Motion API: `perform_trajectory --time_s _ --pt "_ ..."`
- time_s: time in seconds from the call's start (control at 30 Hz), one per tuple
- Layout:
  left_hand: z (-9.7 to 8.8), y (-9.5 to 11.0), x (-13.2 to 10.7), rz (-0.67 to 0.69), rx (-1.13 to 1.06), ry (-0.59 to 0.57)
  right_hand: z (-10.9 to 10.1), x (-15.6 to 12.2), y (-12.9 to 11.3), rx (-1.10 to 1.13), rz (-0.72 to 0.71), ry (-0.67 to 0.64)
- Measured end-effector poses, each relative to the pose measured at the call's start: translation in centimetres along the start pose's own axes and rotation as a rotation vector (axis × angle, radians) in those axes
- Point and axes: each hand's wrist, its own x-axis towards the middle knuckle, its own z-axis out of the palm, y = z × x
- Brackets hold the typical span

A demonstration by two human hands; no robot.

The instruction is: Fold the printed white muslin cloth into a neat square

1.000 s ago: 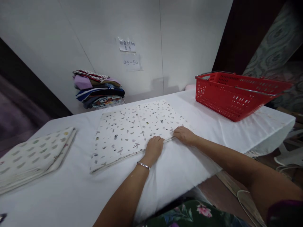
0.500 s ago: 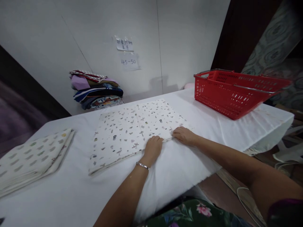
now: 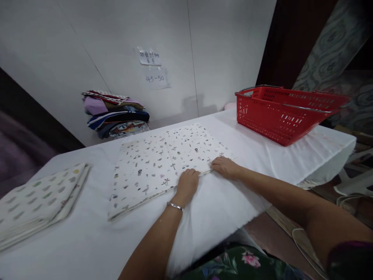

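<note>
A folded white cloth [image 3: 154, 159], printed with small palm trees, birds and other grey-brown figures, lies flat in the middle. My left hand [image 3: 188, 182] grips its near edge right of the middle, fingers bent over the fabric and a silver bracelet at the wrist. Close to the near right corner, my right hand [image 3: 224, 167] pinches the same edge. A short gap separates the two hands. Both thumbs are largely hidden, and the layers along the front edge show between and beside the hands.
The white-covered table [image 3: 87, 233] carries a second folded cloth [image 3: 43, 198] with grey spots at the left. A red plastic basket [image 3: 268, 118] with metal handles stands back right. Against the wall is a stack of folded fabrics [image 3: 116, 116], below paper signs [image 3: 155, 79].
The view has shifted slightly, so the surroundings sit a little further left. Both hands stay at the cloth's near edge, with hardly any movement.
</note>
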Motion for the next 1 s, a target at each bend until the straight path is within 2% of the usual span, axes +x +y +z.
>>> perform_trajectory --time_s 0.17,0.4,0.63,1.0 --pt "0.0 0.0 0.1 -0.005 0.008 -0.006 -0.3 0.1 -0.2 0.011 -0.006 -0.019" --pt "-0.1 0.0 0.1 -0.001 0.017 -0.006 0.3 0.2 0.4 0.000 -0.012 0.021" --pt "0.0 -0.1 0.0 0.010 0.023 0.006 0.8 0.4 0.0 -0.090 0.048 0.038" --pt "0.0 -0.1 0.0 0.005 0.033 0.014 0.9 0.0 0.0 -0.068 -0.011 0.036"
